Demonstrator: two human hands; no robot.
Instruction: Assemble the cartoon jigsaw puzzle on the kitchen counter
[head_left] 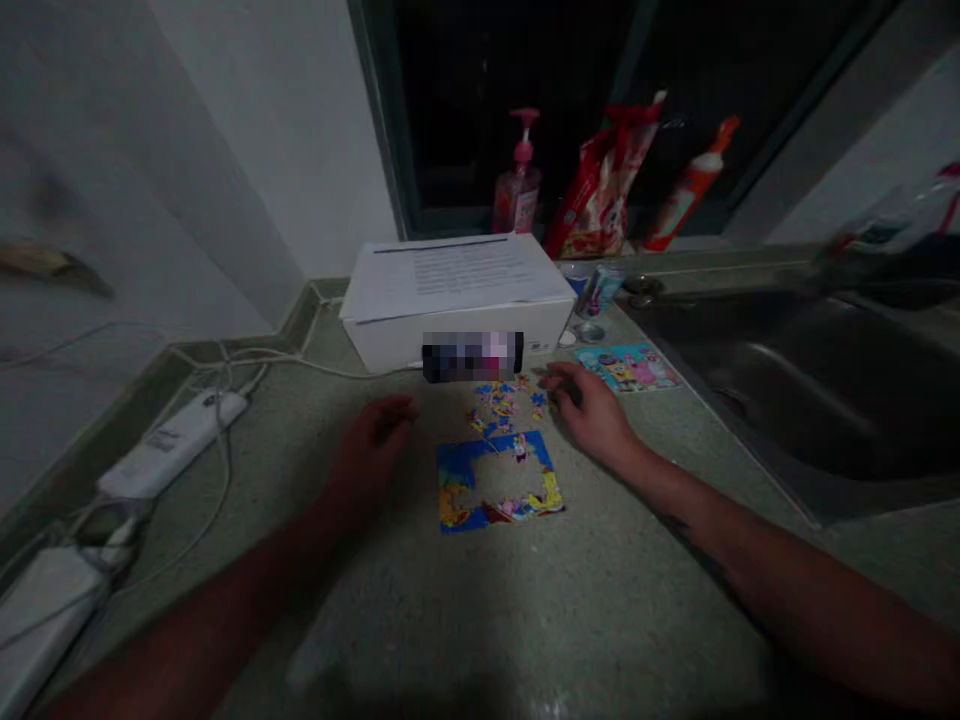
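A partly built jigsaw puzzle lies on the speckled countertop, with its blue and yellow border joined around a gap showing the counter. Just beyond it are scattered loose puzzle pieces. My right hand rests at their right edge, fingers curled over or beside them; dim light hides whether it holds one. My left hand hovers left of the pieces, holding nothing visible. A colourful cartoon picture card lies beyond my right hand, untouched.
A white box topped with printed papers stands behind the pieces. A steel sink lies to the right. A power strip and cables run along the left wall. A drink can, pink soap pump and red bag stand farther back.
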